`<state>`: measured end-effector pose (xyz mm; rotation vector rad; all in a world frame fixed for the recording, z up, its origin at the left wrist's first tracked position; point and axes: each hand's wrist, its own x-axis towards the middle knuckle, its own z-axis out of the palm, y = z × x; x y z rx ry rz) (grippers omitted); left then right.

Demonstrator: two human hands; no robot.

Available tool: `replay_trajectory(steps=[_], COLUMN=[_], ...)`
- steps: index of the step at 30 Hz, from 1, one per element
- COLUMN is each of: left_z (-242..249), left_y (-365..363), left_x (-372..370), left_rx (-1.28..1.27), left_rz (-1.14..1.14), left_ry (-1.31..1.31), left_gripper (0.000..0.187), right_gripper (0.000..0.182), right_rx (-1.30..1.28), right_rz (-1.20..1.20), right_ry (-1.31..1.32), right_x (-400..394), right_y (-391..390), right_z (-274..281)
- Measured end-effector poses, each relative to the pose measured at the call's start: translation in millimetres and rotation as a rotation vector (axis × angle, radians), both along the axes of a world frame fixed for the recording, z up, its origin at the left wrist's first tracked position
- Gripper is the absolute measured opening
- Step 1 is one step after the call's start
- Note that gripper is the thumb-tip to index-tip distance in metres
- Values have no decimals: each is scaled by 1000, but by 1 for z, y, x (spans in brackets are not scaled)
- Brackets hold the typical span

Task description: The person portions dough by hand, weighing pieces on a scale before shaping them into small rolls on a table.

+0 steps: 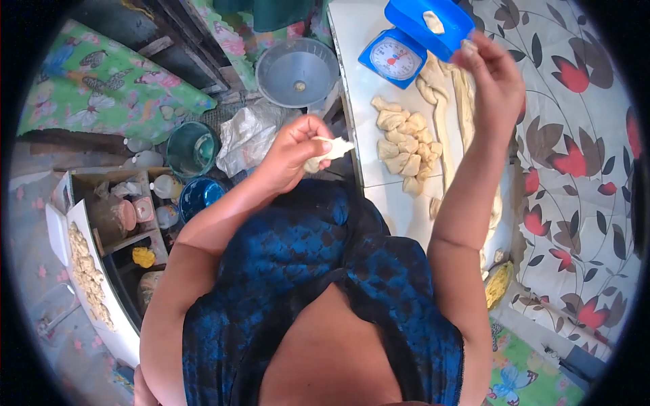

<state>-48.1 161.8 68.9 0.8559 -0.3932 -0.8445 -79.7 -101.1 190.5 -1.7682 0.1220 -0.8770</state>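
Note:
My left hand (298, 152) is closed around a torn piece of dough (317, 161), held in front of my body left of the table. Over the right edge of the scale's blue pan (452, 39), my right hand (493, 78) pinches what looks like a small bit of pale dough (468, 46) at its fingertips. One dough piece (433, 22) lies in the pan. Beneath it stands the blue kitchen scale (394, 58) with its round dial facing me. Cut dough pieces (406, 145) are heaped on the white tabletop, beside long dough strips (441, 139) partly hidden by my right arm.
A grey basin (298, 71) and a green bucket (193, 150) stand left of the white tiled table (374, 177). A shelf (112, 179) holds bottles and jars; a white tray (118, 342) of small pieces sits lower left. Flowered covering (569, 122) borders the table's right side.

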Motion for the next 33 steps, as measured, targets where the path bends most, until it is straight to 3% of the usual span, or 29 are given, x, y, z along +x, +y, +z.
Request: replay_trajectory(steps=[2,4,5,7,11,12,14,20,24,27,29,33], left_z=[-14,-7,-6,-5,-7,-8,-9,-10,-9,-7,-7,-9], left_y=[4,3,2,0,0,0,1,-1,-2,-3,-4,-5], left_x=[-4,-4,-3,0,4,4,5,11,11,11,11,13], left_rx=[75,59,45,22,32,41,51,44,57,67,73,72], left_rz=[-23,-41,-29,-11,-56,-65,-66,-27,-40,-41,-33,-17], left_ry=[139,161,141,116,129,132,124,161,173,169,168,168], left_gripper=[9,10,9,8,9,9,8,8,7,7,6,6], right_gripper=[28,34,34,39,38,38,33,26,22,19,24,34], right_rx=[-48,-367,-370,-913,-1171,-1172,-1062,-932,-1043,-963,-812,-927], right_rz=[13,-6,-9,63,331,331,368,550,562,538,384,209], right_ry=[43,290,284,585,608,606,889,842,875,846,754,729], right_x=[17,38,47,65,86,89,95,84,90,92,97,95], right_y=[-28,-48,-57,-71,-82,-81,-76,-77,-80,-88,-102,-89], right_z=[12,18,18,19,6,7,13,27,28,32,29,23])
